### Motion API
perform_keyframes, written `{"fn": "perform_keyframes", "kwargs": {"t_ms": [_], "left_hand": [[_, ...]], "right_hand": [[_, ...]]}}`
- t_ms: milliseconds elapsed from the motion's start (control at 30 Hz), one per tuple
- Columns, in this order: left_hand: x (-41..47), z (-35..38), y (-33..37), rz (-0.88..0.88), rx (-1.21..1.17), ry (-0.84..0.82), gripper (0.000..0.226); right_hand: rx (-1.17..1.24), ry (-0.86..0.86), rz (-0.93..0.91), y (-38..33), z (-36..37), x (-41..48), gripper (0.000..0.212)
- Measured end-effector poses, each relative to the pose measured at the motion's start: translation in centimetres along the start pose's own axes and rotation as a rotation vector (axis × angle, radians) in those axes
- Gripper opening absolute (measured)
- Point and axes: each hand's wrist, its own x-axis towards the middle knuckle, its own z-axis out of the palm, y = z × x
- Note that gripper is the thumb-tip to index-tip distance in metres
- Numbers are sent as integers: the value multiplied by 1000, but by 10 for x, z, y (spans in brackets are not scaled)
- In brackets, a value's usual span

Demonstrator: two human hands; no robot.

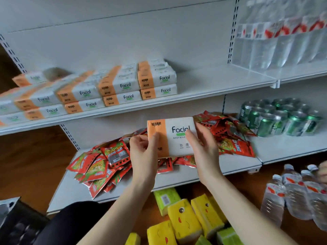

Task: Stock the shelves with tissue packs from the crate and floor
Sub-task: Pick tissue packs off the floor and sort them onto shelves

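The person is holding one orange-and-white tissue pack point(174, 137) upright in the air with both grips, its printed face turned toward the camera. It is hanging in front of the gap between the middle shelf point(221, 80) and the lower shelf point(177, 179).

The left grip point(143, 156) is pinching the pack's orange left edge, thumb on the front and fingers behind. The right grip point(203, 149) is grasping the white right edge, its thumb lying across the front just under the lettering.

On the middle shelf, a row of matching stacked packs point(113, 89) is sitting two high, filling the left and centre and reaching close to the front lip. To the right of the last stack, bare shelf is running on as far as the joint with the next bay.

Behind and below the held pack, red snack sachets point(99, 165) are lying heaped on the lower shelf, some overhanging its front edge. Green cans point(277, 117) are standing farther right on the next bay.

On the floor, yellow and green tissue packs point(185, 218) are lying between the forearms, close against the shelf's base, with wrapped water bottles point(297, 191) beside them to the right.
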Motion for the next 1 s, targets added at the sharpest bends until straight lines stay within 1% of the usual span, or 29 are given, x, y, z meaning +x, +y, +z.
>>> {"fn": "perform_keyframes", "kwargs": {"t_ms": [133, 267, 367, 467, 500, 600, 633, 667, 700, 733, 767, 833, 900, 933, 1000], "left_hand": [[12, -20, 21, 59, 43, -36, 25], [30, -40, 38, 111, 24, 29, 32], [49, -57, 51, 141, -35, 79, 32], [70, -75, 66, 181, -83, 105, 27], [79, -83, 72, 199, -92, 99, 27], [111, -108, 94, 297, -22, 38, 24], [123, -118, 100, 331, 15, 12, 19], [136, -127, 106, 356, 68, -13, 12], [149, -137, 111, 370, 126, -32, 11], [164, -146, 114, 384, 185, -41, 19], [178, -155, 118, 390, 224, -53, 30], [204, -174, 125, 362, 256, -94, 45], [230, -191, 131, 325, 292, -110, 60], [242, -198, 133, 344, 353, -99, 65], [267, -211, 137, 404, 502, -66, 59]], "right_hand": [[17, -34, -41, -17, 26, 8, 27], [33, -93, -60, -29, 61, 9, 18], [66, -158, -96, -38, 90, 10, 21], [24, -227, -132, -46, 122, 14, 20], [4, -247, -143, -48, 133, 17, 22], [-56, -312, -157, -57, 174, 28, 39], [-86, -308, -157, -60, 189, 34, 38], [-98, -295, -142, -62, 204, 40, 30], [-81, -276, -112, -63, 220, 48, 19], [-46, -264, -65, -63, 237, 55, 9], [-12, -258, -21, -63, 254, 62, 5], [16, -240, 36, -60, 288, 75, 11], [1, -230, 73, -55, 319, 88, 12], [-11, -234, 90, -52, 333, 94, 11], [-64, -245, 113, -44, 358, 107, 8]]}}
